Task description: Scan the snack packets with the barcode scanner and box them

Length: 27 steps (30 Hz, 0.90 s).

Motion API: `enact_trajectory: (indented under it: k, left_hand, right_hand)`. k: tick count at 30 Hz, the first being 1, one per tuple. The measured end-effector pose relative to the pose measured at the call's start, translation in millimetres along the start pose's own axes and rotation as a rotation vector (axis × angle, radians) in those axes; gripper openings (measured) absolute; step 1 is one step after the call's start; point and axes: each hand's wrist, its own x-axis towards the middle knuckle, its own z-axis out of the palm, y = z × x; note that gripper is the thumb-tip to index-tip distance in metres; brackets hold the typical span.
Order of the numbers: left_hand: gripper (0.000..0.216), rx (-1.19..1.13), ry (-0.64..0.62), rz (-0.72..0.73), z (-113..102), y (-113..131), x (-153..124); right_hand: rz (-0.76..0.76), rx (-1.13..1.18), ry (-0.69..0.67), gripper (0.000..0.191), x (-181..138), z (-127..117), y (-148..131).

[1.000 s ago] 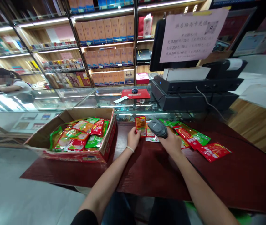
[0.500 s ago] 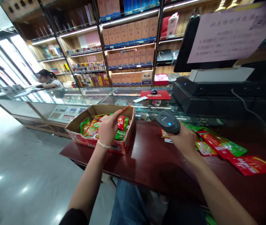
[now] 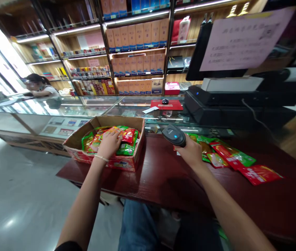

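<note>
My left hand (image 3: pixel 109 142) rests palm down on snack packets (image 3: pixel 126 149) inside an open cardboard box (image 3: pixel 103 161), its fingers stretched out over them. A red packet (image 3: pixel 128 135) lies right beside the fingertips. The packets are shiny, in red, green and yellow. On the right, a black barcode scanner (image 3: pixel 173 135) with a lit blue dot is in my right hand (image 3: pixel 191 152), fingers wrapped round its handle. The scanner points to the left, towards the box. Behind the right hand, several packets (image 3: pixel 226 157) lie spread on the counter, partly hidden by the hand and wrist.
The dark red wooden counter (image 3: pixel 155 181) carries the box. Behind it runs a glass display case (image 3: pixel 85 104) with a computer mouse (image 3: pixel 165 101) on a red mat. A monitor with a pink sheet (image 3: pixel 242 42) stands back right. Another person (image 3: pixel 42 87) leans at the far left.
My left hand has lowered from above the box's right side into the box, and the thin packet seen edge-on at its fingers no longer stands out. The scanner remains in my right hand. The view has shifted.
</note>
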Motion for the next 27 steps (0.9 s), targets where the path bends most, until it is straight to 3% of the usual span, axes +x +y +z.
enact_trajectory:
  k: [5, 8, 13, 20, 27]
  left_hand:
    - [0.039, -0.188, 0.068, 0.164, -10.5, 80.1, 10.5]
    - [0.035, -0.349, 0.073, 0.270, 0.5, 137.4, 17.9]
    - [0.032, -0.588, -0.007, 0.396, 56.2, 224.9, 29.7]
    - [0.040, -0.583, -0.220, 0.511, 149.8, 337.2, 29.7]
    - [0.053, -0.632, -0.390, 0.651, 207.3, 428.0, 37.8]
  right_hand:
    - [0.026, -0.089, -0.004, 0.038, -5.2, -14.8, 43.8]
    - [0.053, -0.141, 0.008, 0.037, -13.2, -30.5, 77.8]
    - [0.174, -0.209, 0.035, 0.038, -35.1, -66.2, 142.7]
    - [0.320, -0.310, 0.120, 0.041, -77.7, -118.2, 227.7]
    - [0.418, -0.345, 0.164, 0.037, -99.5, -142.2, 264.9]
